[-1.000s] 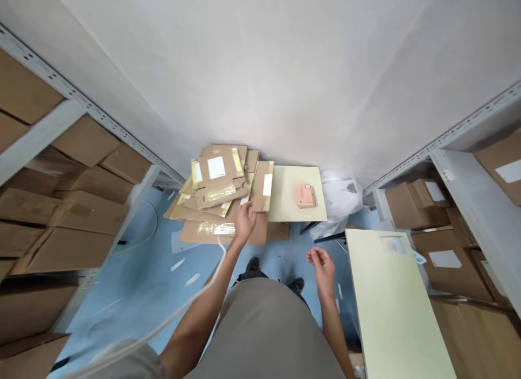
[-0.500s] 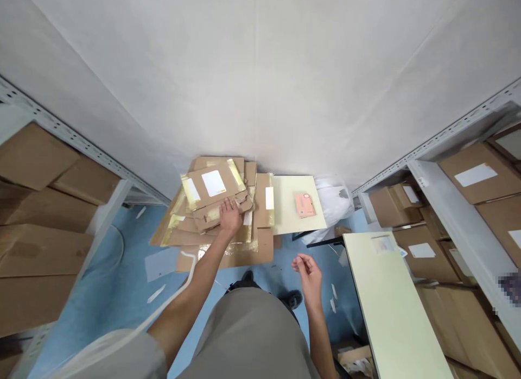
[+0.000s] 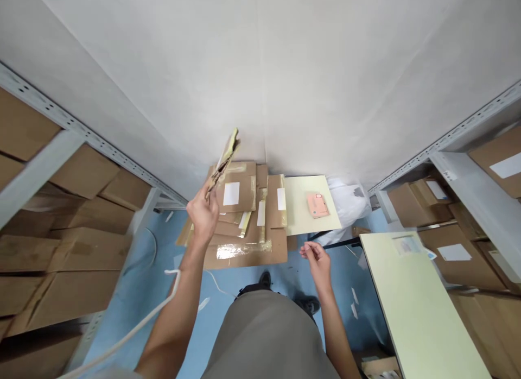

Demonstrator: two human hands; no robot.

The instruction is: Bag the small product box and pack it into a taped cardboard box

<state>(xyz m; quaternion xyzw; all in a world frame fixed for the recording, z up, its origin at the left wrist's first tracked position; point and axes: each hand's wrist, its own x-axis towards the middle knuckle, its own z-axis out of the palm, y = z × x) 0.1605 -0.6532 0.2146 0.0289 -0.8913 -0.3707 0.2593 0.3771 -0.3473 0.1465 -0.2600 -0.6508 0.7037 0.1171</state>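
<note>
Our left hand [image 3: 203, 213] grips a folded cardboard piece [image 3: 223, 166], long side slanting far and right, over the left of the cardboard pile [image 3: 250, 235]; our empty, half-open right hand [image 3: 319, 264] is farther off

We find the flattened cardboard piece [image 3: 223, 163] in the left hand [image 3: 203, 213], toward ten o'clock, matt and brown with a rough, ragged edge. The cardboard stack [image 3: 246, 202] at seven o'clock is matt too, with glossy plastic tape [image 3: 230, 251] and smooth white paper labels [image 3: 231, 194]. Toward three o'clock we see a pink, papery packet [image 3: 317, 205] on a smooth, pale tabletop [image 3: 295, 200], and a crinkled white plastic bag [image 3: 345, 208]. We take the shelf frames [image 3: 93, 140] at nine and three o'clock for painted metal, the floor [image 3: 118, 308] at eight for smooth, the shirt [image 3: 266, 335] at six for matt grey cloth
</note>
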